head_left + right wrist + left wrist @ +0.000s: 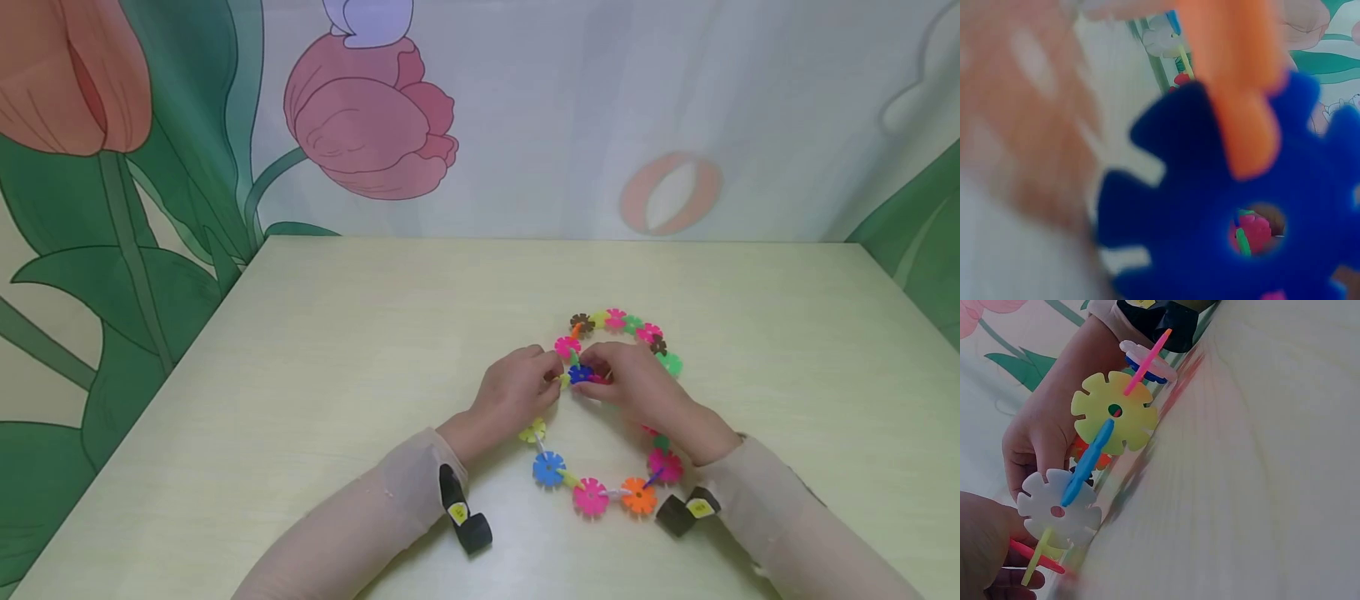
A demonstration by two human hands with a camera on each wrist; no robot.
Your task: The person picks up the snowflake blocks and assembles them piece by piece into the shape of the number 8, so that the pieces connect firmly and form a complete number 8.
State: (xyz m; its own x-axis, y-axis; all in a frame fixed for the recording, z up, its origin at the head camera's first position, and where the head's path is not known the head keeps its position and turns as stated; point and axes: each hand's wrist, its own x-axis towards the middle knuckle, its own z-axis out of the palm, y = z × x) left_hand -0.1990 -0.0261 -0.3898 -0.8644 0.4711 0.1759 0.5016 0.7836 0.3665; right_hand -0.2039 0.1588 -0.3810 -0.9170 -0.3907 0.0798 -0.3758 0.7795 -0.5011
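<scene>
A long chain of plastic snowflake discs [591, 497] lies in a curved line on the table, slotted together in many colours. My left hand [517, 387] pinches part of it beside a small yellow disc [565, 381]. Close by on the right, my right hand [637, 379] pinches the chain around a blue disc [580, 374] and a pink one. In the left wrist view, a white disc [1079, 526] and a yellow disc [1092, 403] run between the hands. A dark blue disc [1185, 200] with an orange disc [1232, 50] slotted into it fills the right wrist view.
The pale wooden table [337, 333] reaches to a curtain [525, 150] printed with flowers. Black straps with small cameras sit at the left cuff [465, 517] and right cuff [686, 510]. The upper arc of the chain passes a brown disc [581, 323] beyond the hands.
</scene>
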